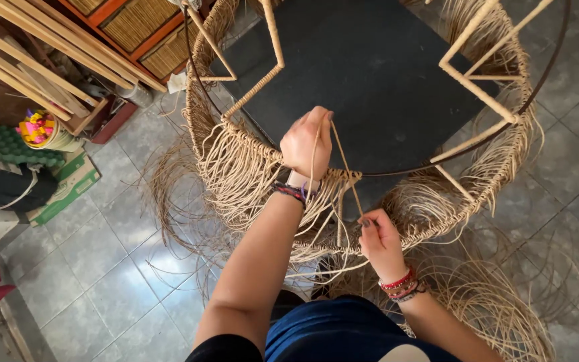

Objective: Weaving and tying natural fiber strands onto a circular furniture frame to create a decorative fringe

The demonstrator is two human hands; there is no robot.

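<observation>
Hands are busy with long tan straw. The left hand (307, 142) is up high, closed tight around a thin strand (344, 161) and holding it above the edge of a big round basket frame (236, 157). The right hand (380, 236) is lower down and nearer the body, with its fingers pinched shut on the same strand where it meets the woven edge. Both wrists wear bead and thread bands.

The basket frame stands right in front of the person. Loose straw hangs down from its edge all the way round. Pale wrapped sticks (477, 84) make corner shapes inside the frame, and a dark flat board (370, 67) shows through the middle.

More loose straw (497, 302) lies in curls on the grey tiled floor (102, 268). Wooden slats (35, 60) lean at the far left, near a small tub of bright bits (37, 129).
</observation>
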